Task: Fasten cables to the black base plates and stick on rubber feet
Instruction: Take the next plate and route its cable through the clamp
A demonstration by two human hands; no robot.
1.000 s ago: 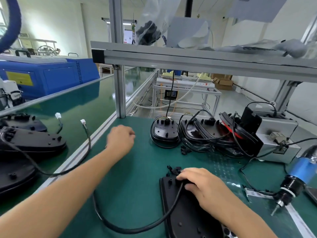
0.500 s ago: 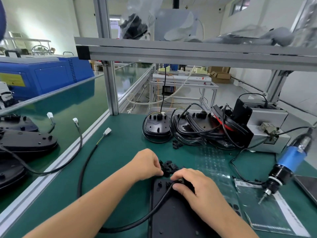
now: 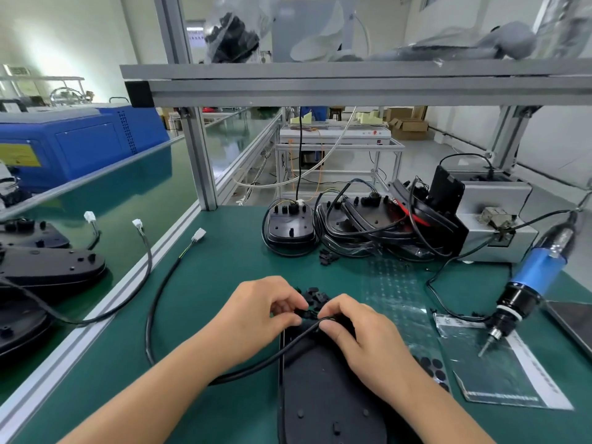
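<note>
Black cable (image 3: pixel 243 370) lies pinned under our right fingers (image 3: pixel 333 331) at the far end of the plate (image 3: pixel 326 389), while our left fingers (image 3: pixel 288 307) pinch a small clip (image 3: pixel 304 313) just beside, and a slip could free the cable.

Black base plate (image 3: pixel 330 398) flat on green mat, black cable (image 3: pixel 256 366) curving across it

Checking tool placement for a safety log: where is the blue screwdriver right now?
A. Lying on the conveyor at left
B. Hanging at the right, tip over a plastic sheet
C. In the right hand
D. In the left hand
B: the screwdriver hangs at the right, tip over the plastic sheet; neither hand holds it.
</note>
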